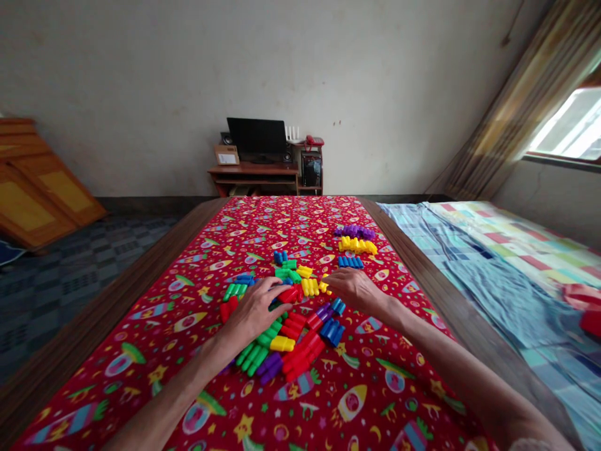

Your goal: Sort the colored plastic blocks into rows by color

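Note:
A loose pile of plastic toy building blocks in several colours lies on the red patterned cloth. My left hand (260, 305) reaches over the left side of the pile, thumb and fingers apart, its fingertips beside a red block (290, 294). Whether they touch it I cannot tell. My right hand (354, 287) is at the pile's right edge, its fingers closed at a small yellow block (324, 285). Another yellow block (310, 287) lies just left of that. Nearer to me are green blocks (253, 358), red blocks (303, 356) and a dark blue block (332, 332).
Beyond my right hand, purple blocks (355, 232), yellow blocks (358, 245) and blue blocks (350, 262) form separate rows. The cloth (347, 401) covers a long wooden table (106, 316). A bed (507, 282) stands to the right, and a desk (253, 169) with a monitor (257, 139) at the far wall.

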`<state>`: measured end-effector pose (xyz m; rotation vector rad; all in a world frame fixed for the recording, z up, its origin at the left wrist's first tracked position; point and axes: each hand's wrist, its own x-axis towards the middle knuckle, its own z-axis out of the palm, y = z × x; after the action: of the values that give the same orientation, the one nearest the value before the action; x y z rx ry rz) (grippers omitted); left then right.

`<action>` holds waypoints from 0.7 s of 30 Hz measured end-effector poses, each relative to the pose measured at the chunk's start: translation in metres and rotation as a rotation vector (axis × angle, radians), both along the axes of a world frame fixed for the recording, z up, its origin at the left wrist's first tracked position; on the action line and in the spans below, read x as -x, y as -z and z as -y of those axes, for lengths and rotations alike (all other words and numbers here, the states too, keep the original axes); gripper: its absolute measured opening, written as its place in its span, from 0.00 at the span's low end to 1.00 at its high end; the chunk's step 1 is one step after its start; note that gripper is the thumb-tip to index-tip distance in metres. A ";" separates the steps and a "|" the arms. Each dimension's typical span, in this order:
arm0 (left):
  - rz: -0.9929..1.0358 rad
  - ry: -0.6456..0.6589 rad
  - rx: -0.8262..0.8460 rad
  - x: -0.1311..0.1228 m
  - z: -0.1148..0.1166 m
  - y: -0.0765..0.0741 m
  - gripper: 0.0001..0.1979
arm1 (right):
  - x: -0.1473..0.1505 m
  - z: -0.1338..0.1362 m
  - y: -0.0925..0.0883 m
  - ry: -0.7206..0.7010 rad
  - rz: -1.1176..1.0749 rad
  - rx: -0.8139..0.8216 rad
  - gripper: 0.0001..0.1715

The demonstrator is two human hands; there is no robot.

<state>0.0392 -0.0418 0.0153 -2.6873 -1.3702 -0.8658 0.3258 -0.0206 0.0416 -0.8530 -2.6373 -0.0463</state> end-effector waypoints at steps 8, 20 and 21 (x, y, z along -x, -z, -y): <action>-0.024 -0.068 0.141 -0.007 -0.001 -0.015 0.09 | 0.098 -0.033 0.002 0.023 0.191 0.086 0.10; 0.021 -0.075 0.080 0.007 0.000 -0.006 0.12 | 0.017 -0.005 -0.001 0.238 -0.647 0.231 0.13; 0.027 -0.067 0.080 0.008 -0.002 -0.005 0.12 | -0.002 -0.003 0.001 0.307 -0.720 0.266 0.13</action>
<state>0.0311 -0.0397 0.0206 -2.6793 -1.5226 -0.8635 0.3274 -0.0180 0.0409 -1.1007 -1.8491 0.4550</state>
